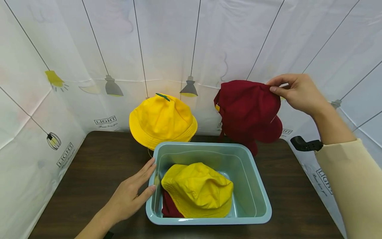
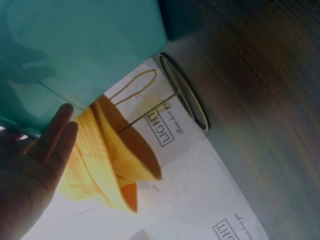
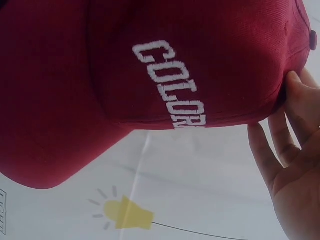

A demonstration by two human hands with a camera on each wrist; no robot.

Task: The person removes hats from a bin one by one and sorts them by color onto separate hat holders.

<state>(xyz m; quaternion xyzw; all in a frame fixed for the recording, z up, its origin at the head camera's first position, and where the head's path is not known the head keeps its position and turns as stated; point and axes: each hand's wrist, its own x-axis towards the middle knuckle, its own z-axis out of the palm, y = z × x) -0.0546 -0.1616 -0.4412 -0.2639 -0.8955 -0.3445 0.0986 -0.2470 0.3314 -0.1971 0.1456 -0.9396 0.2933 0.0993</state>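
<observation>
High at the right, my right hand (image 1: 301, 94) pinches the top of a dark red baseball cap (image 1: 249, 109). In the right wrist view, white stitched letters (image 3: 172, 85) cross the cap's front. A smaller dark red part hangs below it; I cannot tell whether it belongs to the same cap. My left hand (image 1: 128, 196), fingers straight, touches the left rim of a light blue-green plastic bin (image 1: 256, 186). Inside the bin lies a yellow bucket hat (image 1: 198, 187), partly covering a dark red cloth item (image 1: 171, 207) whose shape is mostly hidden.
Behind the bin, a second yellow bucket hat (image 1: 162, 119) with a green sprout on top sits on a wire stand (image 2: 187, 95). A cord loop (image 2: 137, 87) hangs from it. White curtain printed with lamps surrounds the dark wooden table (image 1: 98, 166).
</observation>
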